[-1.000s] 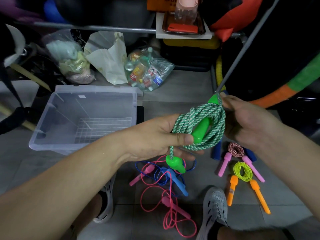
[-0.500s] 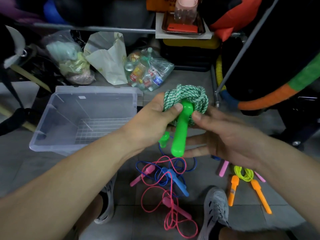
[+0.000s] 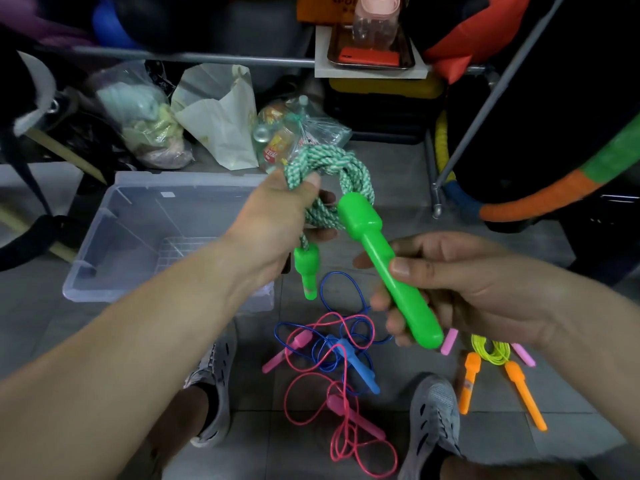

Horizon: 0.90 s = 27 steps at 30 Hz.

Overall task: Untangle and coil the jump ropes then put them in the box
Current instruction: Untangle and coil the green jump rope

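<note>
Grey floor tiles (image 3: pixel 381 174) below us; our left hand (image 3: pixel 284 216) clamps the green rope coil (image 3: pixel 349 171); our right hand (image 3: pixel 478 289) wraps one handle (image 3: pixel 384 268), slanting up-left into the coil; the clear box (image 3: pixel 114 237) sits just left, nearest our left hand.

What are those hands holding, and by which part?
One green jump rope: the left hand grips the coiled cord, the right hand holds one green handle by its slim shaft.

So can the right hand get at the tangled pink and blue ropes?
Probably not yet: the right hand is gripping a green handle. Otherwise the way looks free, since the tangled ropes lie uncovered beneath it.
</note>
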Available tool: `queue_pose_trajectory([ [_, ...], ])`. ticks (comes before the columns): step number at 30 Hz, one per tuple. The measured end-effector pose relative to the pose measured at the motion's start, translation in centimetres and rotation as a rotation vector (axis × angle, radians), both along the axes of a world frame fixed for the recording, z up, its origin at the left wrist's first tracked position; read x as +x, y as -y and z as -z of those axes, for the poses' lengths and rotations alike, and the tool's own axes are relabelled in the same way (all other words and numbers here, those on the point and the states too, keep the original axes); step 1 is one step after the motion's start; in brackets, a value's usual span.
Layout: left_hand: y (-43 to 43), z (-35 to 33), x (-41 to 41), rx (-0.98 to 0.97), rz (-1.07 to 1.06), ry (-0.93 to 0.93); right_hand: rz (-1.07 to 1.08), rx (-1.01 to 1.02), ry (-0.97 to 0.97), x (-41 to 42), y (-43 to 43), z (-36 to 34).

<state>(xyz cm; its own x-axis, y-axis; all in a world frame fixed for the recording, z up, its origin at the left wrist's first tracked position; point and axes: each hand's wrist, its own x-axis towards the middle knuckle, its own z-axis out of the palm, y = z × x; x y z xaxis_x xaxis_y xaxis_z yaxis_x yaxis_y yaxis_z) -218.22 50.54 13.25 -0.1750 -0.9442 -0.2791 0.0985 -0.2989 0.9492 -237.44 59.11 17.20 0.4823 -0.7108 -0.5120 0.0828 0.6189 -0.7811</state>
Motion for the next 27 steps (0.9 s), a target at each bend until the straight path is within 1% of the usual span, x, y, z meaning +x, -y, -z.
queue_pose_trajectory([
  [1,0.3,-0.3,0.3,0.030,-0.007,-0.045,-0.054,-0.008,-0.072,-0.7,0.2,-0.2],
  [2,0.5,-0.6,0.5,0.041,-0.001,-0.073,-0.103,-0.040,-0.199,-1.5,0.5,-0.1],
  [3,0.6,-1.0,0.7,0.028,0.028,-0.079,-0.166,-0.123,-0.404,-2.3,0.9,0.2],
  [5,0.4,-1.1,0.8,-0.018,0.107,-0.043,-0.337,-0.357,-0.887,-3.5,1.6,1.1],
  [6,0.2,-1.1,0.9,-0.035,0.141,-0.028,-0.405,-0.437,-1.057,-3.8,1.9,1.6],
  [7,0.1,-1.1,0.8,-0.048,0.164,-0.025,-0.432,-0.474,-1.151,-4.0,2.0,2.1],
  [8,-0.1,-1.0,0.7,-0.058,0.176,-0.028,-0.427,-0.491,-1.164,-4.1,1.9,2.6],
  [9,-0.2,-1.0,0.6,-0.063,0.190,-0.035,-0.384,-0.492,-1.110,-3.9,1.7,2.9],
  [10,-0.5,-0.9,0.4,-0.064,0.208,-0.037,-0.286,-0.484,-1.011,-3.4,1.5,2.9],
  [13,-1.4,-0.8,-0.3,-0.074,0.286,-0.010,0.230,-0.532,-0.607,-1.4,1.4,2.3],
  [14,-1.9,-0.8,-0.5,-0.083,0.320,0.004,0.333,-0.558,-0.549,-0.8,1.5,2.0],
  [16,-2.6,-0.7,-1.1,-0.129,0.377,0.051,0.408,-0.603,-0.521,0.3,1.8,2.0],
  [20,-2.7,-0.1,-1.2,-0.216,0.348,0.162,0.373,-0.641,-0.589,0.3,1.9,2.5],
  [23,-2.3,1.0,-0.7,-0.345,0.338,0.413,0.384,-0.642,-0.616,0.0,1.8,2.7],
  [27,-2.3,1.2,-0.2,-0.269,0.493,0.523,0.482,-0.610,-0.617,-0.6,1.8,3.0],
])
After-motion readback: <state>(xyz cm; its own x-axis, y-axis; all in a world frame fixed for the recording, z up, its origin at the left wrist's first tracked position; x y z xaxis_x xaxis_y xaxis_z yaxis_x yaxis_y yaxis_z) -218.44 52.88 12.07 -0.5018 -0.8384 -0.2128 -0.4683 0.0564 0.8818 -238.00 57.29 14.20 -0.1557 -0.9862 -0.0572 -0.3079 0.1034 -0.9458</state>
